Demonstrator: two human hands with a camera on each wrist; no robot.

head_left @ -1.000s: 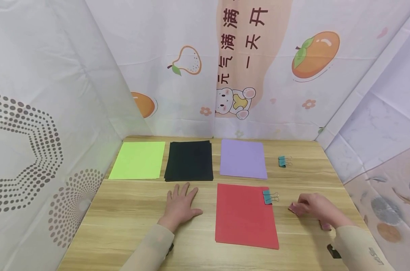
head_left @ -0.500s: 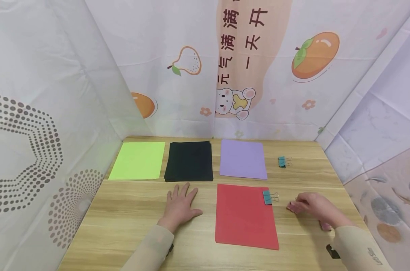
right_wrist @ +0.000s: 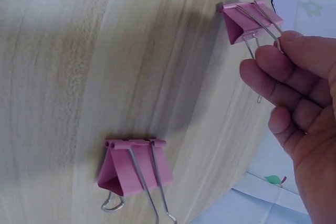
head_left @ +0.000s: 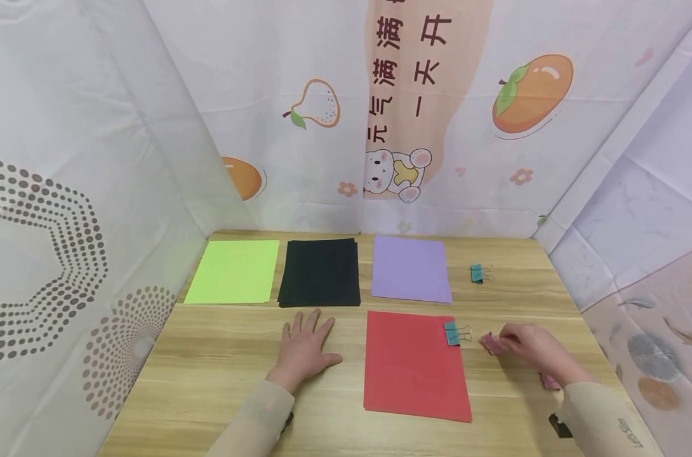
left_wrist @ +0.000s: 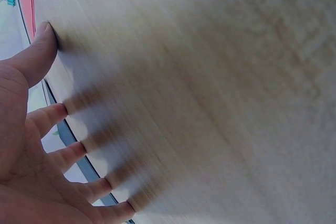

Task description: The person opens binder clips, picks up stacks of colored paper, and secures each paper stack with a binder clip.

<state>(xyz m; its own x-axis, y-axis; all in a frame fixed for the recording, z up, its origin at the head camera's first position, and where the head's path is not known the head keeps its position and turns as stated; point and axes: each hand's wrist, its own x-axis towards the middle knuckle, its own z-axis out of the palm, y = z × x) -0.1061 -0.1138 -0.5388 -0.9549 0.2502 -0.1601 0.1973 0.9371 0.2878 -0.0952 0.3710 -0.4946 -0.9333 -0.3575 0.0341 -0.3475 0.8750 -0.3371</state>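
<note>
My right hand (head_left: 533, 349) pinches a pink binder clip (head_left: 492, 343) by its wire handles, between thumb and index finger. In the right wrist view, the held clip (right_wrist: 251, 20) has its jaws together. A second pink binder clip (right_wrist: 135, 169) lies on the table nearer to me, partly behind the right wrist in the head view. To the left of the held clip is a stack of red paper (head_left: 416, 371), with a teal binder clip (head_left: 451, 334) on its upper right edge. My left hand (head_left: 301, 354) rests on the wooden table, fingers spread and fingertips touching the wood (left_wrist: 173, 103).
Along the back lie stacks of lime-green paper (head_left: 233, 271), black paper (head_left: 320, 273) and purple paper (head_left: 411, 269). Right of them is a loose teal binder clip (head_left: 477, 273). A black object (head_left: 560, 425) shows beside the right sleeve. Printed curtains (head_left: 289, 165) enclose the table's back and sides.
My right hand and the pinched pink clip have shifted slightly left, closer to the red paper. More of the clip shows past the fingers. The left hand has stayed in place.
</note>
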